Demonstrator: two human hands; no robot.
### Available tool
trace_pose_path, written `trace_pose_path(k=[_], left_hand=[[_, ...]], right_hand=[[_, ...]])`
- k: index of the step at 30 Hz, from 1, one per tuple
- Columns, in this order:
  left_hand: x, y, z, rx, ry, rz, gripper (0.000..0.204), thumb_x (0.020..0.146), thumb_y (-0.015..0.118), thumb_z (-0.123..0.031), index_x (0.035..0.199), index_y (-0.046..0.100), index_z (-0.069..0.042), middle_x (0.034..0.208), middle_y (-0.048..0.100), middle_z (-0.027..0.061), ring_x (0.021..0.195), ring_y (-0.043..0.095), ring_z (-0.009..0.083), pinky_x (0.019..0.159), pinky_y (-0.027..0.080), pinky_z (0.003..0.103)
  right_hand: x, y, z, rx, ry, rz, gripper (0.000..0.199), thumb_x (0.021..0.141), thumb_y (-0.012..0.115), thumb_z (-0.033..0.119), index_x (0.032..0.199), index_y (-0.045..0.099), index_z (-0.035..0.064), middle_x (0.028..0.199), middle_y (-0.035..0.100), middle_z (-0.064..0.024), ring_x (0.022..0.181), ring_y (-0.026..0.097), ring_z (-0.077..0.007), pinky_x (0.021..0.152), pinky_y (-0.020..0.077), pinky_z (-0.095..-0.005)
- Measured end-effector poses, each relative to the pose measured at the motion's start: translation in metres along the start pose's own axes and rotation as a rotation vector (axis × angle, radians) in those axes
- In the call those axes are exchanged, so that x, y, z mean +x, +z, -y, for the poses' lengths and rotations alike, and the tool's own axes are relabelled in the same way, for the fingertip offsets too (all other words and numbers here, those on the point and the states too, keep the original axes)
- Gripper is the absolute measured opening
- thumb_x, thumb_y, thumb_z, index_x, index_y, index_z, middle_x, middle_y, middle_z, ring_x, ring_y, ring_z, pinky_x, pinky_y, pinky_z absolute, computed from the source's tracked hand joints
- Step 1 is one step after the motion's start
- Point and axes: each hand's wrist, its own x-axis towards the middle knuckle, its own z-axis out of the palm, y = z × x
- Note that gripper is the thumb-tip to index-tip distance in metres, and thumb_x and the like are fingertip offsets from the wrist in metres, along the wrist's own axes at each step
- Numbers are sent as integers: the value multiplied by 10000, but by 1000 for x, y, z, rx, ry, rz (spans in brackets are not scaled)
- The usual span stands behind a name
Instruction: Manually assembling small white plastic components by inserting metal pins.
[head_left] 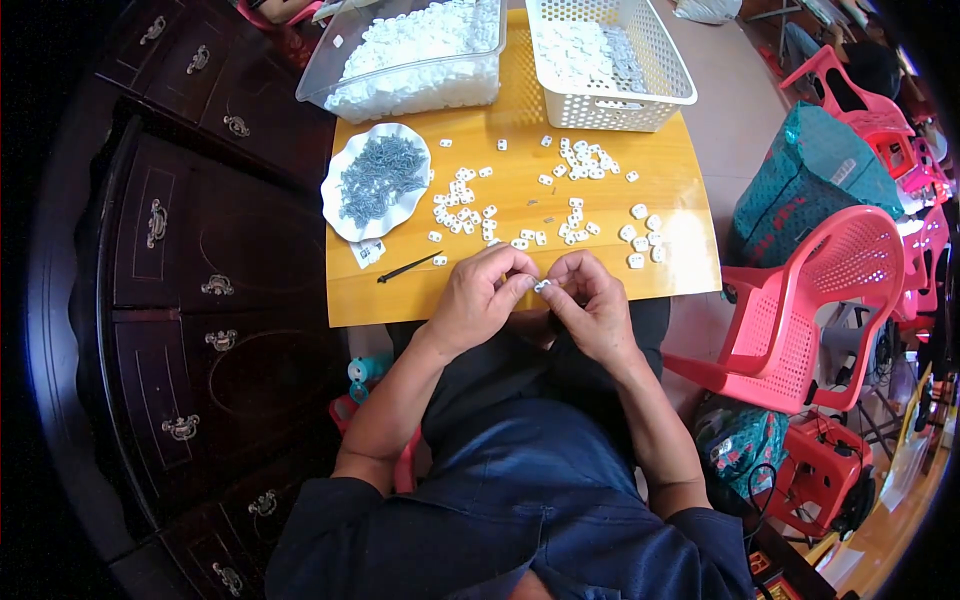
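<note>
My left hand (484, 292) and my right hand (593, 296) meet at the near edge of a small yellow wooden table (600, 180). Both pinch one small white plastic piece (542, 286) between their fingertips. Several more white pieces (470, 205) lie scattered over the table in front of my hands. A white scalloped plate (345, 225) holding a heap of small grey metal screws (380, 180) sits to the left. A thin black tool (408, 268) lies close to my left hand.
A clear plastic bin (330, 75) full of white pieces and a white mesh basket (640, 100) stand at the table's far side. Dark wooden cabinets (200, 300) line the left. Pink plastic chairs (830, 300) and a teal bag (810, 180) stand on the right.
</note>
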Motion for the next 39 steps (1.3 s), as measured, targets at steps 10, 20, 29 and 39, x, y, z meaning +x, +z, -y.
trace_pose_path(k=[10,20,29,39], left_hand=[[2,-4,-1,60,60,20,53,909,673,-45,924,663,5,821,646,91,697,615,180,631,486,308],[1,-3,-1,102,45,60,39,901,678,-29,927,678,1,813,647,81,678,598,154,628,486,293],[-1,-17,12,98,-37,-78,187,868,721,10,1053,698,2,894,662,61,721,627,117,655,511,249],[10,-11,29,547,125,-159,214,847,757,-101,1045,717,-30,964,687,109,855,690,301,743,557,385]], right_hand=[[3,1,5,-158,-131,-4,158,918,698,-16,951,553,38,705,589,23,608,520,-12,542,407,-194],[2,1,-6,-153,-110,-5,174,912,701,-18,950,541,36,721,609,14,630,540,-14,573,431,-196],[0,-9,-10,-114,38,-28,168,934,711,8,993,558,39,785,611,31,682,573,-26,628,464,-191],[-1,-10,-22,64,20,-137,171,914,741,50,1011,602,34,797,645,26,693,569,-27,647,488,-210]])
